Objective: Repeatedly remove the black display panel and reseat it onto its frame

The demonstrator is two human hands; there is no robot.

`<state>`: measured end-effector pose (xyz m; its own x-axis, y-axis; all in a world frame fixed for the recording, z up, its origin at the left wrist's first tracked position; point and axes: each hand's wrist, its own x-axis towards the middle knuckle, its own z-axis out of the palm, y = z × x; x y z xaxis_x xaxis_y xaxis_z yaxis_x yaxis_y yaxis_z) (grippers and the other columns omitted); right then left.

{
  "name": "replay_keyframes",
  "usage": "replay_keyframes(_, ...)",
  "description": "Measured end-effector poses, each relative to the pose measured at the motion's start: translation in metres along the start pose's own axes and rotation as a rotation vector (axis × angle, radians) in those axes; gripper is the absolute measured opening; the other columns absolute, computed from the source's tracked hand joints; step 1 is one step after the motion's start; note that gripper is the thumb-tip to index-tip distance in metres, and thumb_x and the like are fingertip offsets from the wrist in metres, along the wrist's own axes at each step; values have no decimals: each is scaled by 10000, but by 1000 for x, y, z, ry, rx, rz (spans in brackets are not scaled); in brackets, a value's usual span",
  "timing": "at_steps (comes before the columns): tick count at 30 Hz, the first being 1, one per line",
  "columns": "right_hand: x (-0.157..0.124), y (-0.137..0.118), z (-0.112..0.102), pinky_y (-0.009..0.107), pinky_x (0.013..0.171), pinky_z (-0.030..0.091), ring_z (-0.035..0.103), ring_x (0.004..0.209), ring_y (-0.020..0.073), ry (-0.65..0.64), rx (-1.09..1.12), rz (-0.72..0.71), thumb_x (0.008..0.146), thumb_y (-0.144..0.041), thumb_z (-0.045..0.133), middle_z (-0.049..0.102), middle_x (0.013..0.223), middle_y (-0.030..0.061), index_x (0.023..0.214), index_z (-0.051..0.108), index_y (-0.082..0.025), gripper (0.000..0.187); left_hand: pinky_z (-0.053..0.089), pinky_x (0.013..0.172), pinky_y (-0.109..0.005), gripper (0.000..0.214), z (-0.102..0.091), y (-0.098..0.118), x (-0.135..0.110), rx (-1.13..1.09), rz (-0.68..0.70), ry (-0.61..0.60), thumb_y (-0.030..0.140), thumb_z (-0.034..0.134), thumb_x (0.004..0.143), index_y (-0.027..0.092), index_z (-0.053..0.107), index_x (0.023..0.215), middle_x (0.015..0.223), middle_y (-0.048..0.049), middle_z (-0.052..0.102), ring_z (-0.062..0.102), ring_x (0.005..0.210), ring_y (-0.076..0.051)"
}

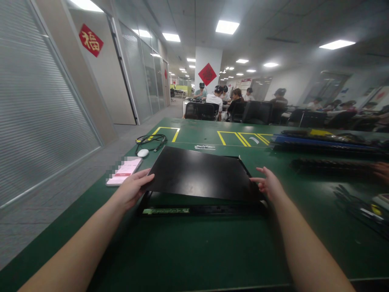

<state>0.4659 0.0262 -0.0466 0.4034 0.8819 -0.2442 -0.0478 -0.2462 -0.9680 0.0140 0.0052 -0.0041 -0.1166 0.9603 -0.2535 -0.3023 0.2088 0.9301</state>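
Note:
A thin black panel (197, 170) with a glossy sheen is tilted over a black frame (227, 209), its left side raised. A green circuit strip (166, 211) lies along the frame's near edge. My left hand (133, 186) pinches the panel's left edge between thumb and fingers. At the opposite edge, my right hand (269, 184) has its fingers apart, one fingertip against or very close to the panel's right side. Part of the frame is hidden under the panel.
On the green table (194, 247) a phone (124, 171), a white mouse (143, 153) and a coiled black cable (150, 140) lie to the left. Blurred dark strips (304, 142) and cables (361, 207) occupy the right, where another person's hand (382, 170) shows. People sit farther back.

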Motion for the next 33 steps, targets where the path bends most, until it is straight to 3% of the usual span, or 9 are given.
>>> replay_keyframes(13,-2,1,4,194,367,297,416,399,94,58,-68,-46,937,-450,404,723,791,116,1319,572,-165,506,605,525,-214,283,2,-5,-2,9,-17,-12,-48,657,781,133,784,958,796,-95,809,755,588,-183)
replay_keyframes(20,-1,3,5,203,380,297,413,407,82,57,-103,-82,901,-443,465,721,814,129,1159,654,-136,443,610,507,-235,309,2,-7,1,-28,-43,21,-47,661,776,136,772,1000,799,-93,808,748,578,-183)
replay_keyframes(33,8,12,3,218,390,335,430,413,83,77,-230,-142,908,-466,458,747,893,140,1094,685,-140,439,616,537,-240,297,0,-8,4,-35,-68,2,-48,637,801,144,768,986,811,-88,807,755,608,-182)
